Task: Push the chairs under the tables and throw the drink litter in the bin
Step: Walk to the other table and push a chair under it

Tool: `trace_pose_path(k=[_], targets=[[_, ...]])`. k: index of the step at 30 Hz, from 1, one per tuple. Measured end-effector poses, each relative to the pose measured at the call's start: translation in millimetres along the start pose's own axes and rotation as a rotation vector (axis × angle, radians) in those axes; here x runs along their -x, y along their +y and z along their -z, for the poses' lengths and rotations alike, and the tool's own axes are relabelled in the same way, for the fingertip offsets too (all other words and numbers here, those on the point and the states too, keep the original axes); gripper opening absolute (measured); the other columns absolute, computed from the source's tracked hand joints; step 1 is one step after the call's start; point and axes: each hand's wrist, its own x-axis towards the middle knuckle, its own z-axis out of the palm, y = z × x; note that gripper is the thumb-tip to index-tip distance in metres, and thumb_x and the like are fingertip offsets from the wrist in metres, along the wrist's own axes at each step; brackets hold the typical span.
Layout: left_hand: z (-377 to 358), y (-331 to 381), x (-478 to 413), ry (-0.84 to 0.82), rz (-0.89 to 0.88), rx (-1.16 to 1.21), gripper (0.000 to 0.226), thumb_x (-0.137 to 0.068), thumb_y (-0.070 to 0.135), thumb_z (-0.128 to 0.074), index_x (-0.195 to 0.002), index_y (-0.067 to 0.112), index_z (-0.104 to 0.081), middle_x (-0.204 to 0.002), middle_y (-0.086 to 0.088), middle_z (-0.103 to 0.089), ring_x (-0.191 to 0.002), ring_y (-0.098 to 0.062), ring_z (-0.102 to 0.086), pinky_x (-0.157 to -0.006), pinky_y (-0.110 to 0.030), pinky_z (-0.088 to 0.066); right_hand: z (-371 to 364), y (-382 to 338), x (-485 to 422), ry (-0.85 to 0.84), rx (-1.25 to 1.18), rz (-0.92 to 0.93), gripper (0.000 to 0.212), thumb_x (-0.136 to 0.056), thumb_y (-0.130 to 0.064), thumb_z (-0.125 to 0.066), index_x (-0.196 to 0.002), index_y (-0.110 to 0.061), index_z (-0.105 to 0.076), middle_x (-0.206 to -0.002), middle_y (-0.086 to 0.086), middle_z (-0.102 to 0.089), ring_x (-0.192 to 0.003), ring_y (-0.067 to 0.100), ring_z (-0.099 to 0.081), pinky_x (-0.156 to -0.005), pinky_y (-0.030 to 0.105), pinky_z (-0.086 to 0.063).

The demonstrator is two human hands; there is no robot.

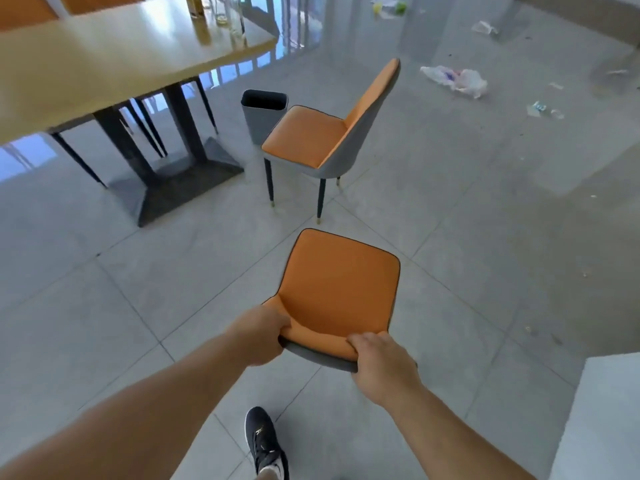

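An orange chair (341, 282) with a grey back stands right in front of me on the tiled floor. My left hand (261, 336) grips the left end of its backrest top and my right hand (384, 363) grips the right end. A second orange chair (311, 136) stands farther off, apart from the wooden table (114, 60) at the upper left. A grey bin (261, 116) sits open on the floor between that chair and the table. Bottles (221, 10) stand on the table's far end.
Litter lies on the floor at the upper right: a plastic bag (457, 79), a crushed bottle (543, 109), wrappers (485, 27) and more scraps (388, 6). The table's dark pedestal base (180, 183) is at the left. A white block (602, 420) stands at the lower right. My shoe (265, 441) is below.
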Motion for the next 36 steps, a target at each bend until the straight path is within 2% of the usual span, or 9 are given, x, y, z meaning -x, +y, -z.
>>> trace_pose_path(k=[5, 11, 13, 16, 20, 25, 30, 36], targets=[[19.0, -79.4, 28.4, 0.027, 0.142, 0.073, 0.018, -0.096, 0.027, -0.056, -0.108, 0.038, -0.064, -0.103, 0.010, -0.063, -0.098, -0.013, -0.058, -0.083, -0.027, -0.047, 15.6, -67.7, -65.7, -0.030, 0.095, 0.220, 0.035, -0.089, -0.031, -0.060, -0.123, -0.037, -0.057, -0.112, -0.007, -0.061, -0.102, 0.024, -0.053, -0.078, 0.041, -0.051], [34.6, -189.0, 71.6, 0.112, 0.364, 0.198, 0.015, -0.092, 0.028, -0.058, -0.092, 0.043, -0.060, -0.089, 0.017, -0.060, -0.085, -0.007, -0.056, -0.071, -0.023, -0.042, 33.4, -185.1, -153.3, -0.061, 0.228, 0.429, 0.038, -0.087, -0.033, -0.059, -0.125, -0.039, -0.055, -0.114, -0.006, -0.059, -0.106, 0.026, -0.054, -0.077, 0.041, -0.042], [42.0, -218.2, 78.9, 0.161, 0.443, 0.258, 0.016, -0.091, 0.028, -0.059, -0.091, 0.044, -0.057, -0.089, 0.018, -0.059, -0.084, -0.007, -0.056, -0.073, -0.023, -0.046, 44.4, -222.8, -184.6, -0.055, 0.262, 0.496, 0.036, -0.089, -0.034, -0.061, -0.124, -0.038, -0.055, -0.114, -0.006, -0.059, -0.107, 0.026, -0.053, -0.075, 0.040, -0.037], [55.7, -256.2, 77.5, 0.231, 0.531, 0.344, 0.019, -0.089, 0.028, -0.060, -0.096, 0.045, -0.057, -0.093, 0.018, -0.055, -0.085, -0.007, -0.057, -0.076, -0.029, -0.052, 65.2, -271.5, -232.4, -0.046, 0.304, 0.565, 0.028, -0.088, -0.032, -0.063, -0.116, -0.035, -0.058, -0.109, -0.007, -0.059, -0.104, 0.025, -0.054, -0.082, 0.042, -0.041], [83.1, -302.1, 59.0, 0.302, 0.585, 0.405, 0.024, -0.088, 0.028, -0.059, -0.106, 0.043, -0.061, -0.103, 0.014, -0.056, -0.084, -0.009, -0.058, -0.077, -0.032, -0.056, 92.6, -322.9, -298.9, -0.043, 0.353, 0.632, 0.021, -0.087, -0.031, -0.065, -0.108, -0.034, -0.060, -0.105, -0.007, -0.060, -0.102, 0.024, -0.054, -0.091, 0.047, -0.045], [128.7, -362.6, 24.2, 0.347, 0.661, 0.433, 0.031, -0.090, 0.027, -0.064, -0.116, 0.042, -0.063, -0.109, 0.013, -0.058, -0.086, -0.009, -0.060, -0.079, -0.031, -0.056, 120.4, -375.5, -379.6, -0.055, 0.395, 0.729, 0.017, -0.088, -0.032, -0.064, -0.104, -0.032, -0.058, -0.096, -0.004, -0.053, -0.095, 0.026, -0.054, -0.086, 0.045, -0.049], [188.8, -418.1, -24.0, 0.409, 0.735, 0.446, 0.032, -0.089, 0.028, -0.068, -0.119, 0.041, -0.063, -0.105, 0.013, -0.058, -0.085, -0.011, -0.056, -0.073, -0.025, -0.044, 153.0, -418.0, -471.9, -0.032, 0.387, 0.815, 0.010, -0.088, -0.031, -0.062, -0.095, -0.032, -0.055, -0.087, -0.007, -0.050, -0.084, 0.024, -0.052, -0.076, 0.041, -0.047], [244.8, -471.0, -80.0, 0.432, 0.777, 0.466, 0.030, -0.091, 0.022, -0.066, -0.117, 0.036, -0.064, -0.104, 0.010, -0.057, -0.090, -0.015, -0.056, -0.074, -0.029, -0.045, 187.5, -461.3, -563.1, -0.053, 0.434, 0.797, 0.017, -0.087, -0.029, -0.066, -0.101, -0.033, -0.059, -0.089, -0.007, -0.054, -0.084, 0.022, -0.050, -0.080, 0.045, -0.051]])
